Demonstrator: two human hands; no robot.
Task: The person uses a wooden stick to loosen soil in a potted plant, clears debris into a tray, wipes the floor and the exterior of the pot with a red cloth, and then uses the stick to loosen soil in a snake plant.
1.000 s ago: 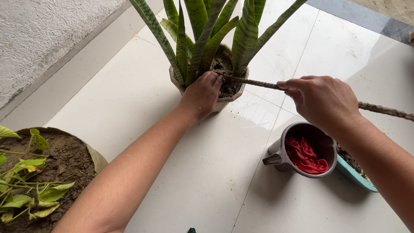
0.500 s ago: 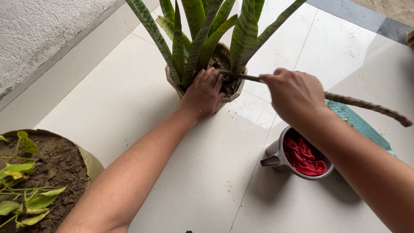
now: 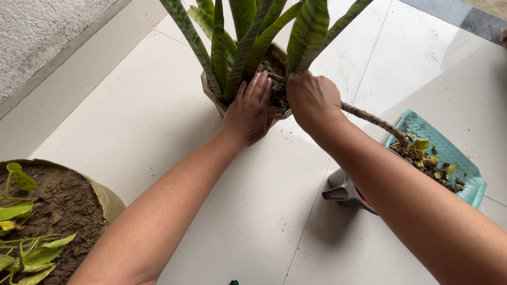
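The pot [image 3: 211, 89] of tall striped leaves [image 3: 248, 31] stands on the pale tiled floor [image 3: 132, 126] as it did a second ago, but the right hand [image 3: 311, 97] has come in from well out over the mug to sit right at the pot's rim, beside the left hand [image 3: 252, 108], so both hands now meet over the soil [image 3: 274, 74]. That brings the stick [image 3: 369, 119] with it: a second ago its far end lay across the rim from the right, and now its tip is down among the leaf bases, in or on the soil, which reads as the work having moved from approach to actual digging or pushing at the roots. The left hand lies flat and spread, fingers [image 3: 261, 87] loose, pressing on the soil and rim and gripping nothing. The right hand is clenched in a fist round the stick, which runs out behind the wrist toward the teal tray [image 3: 459, 158] of dead leaves. The grey mug [image 3: 343, 190] is now mostly hidden under the right forearm. A second pot [image 3: 105, 198] with small green leaves sits at lower left.
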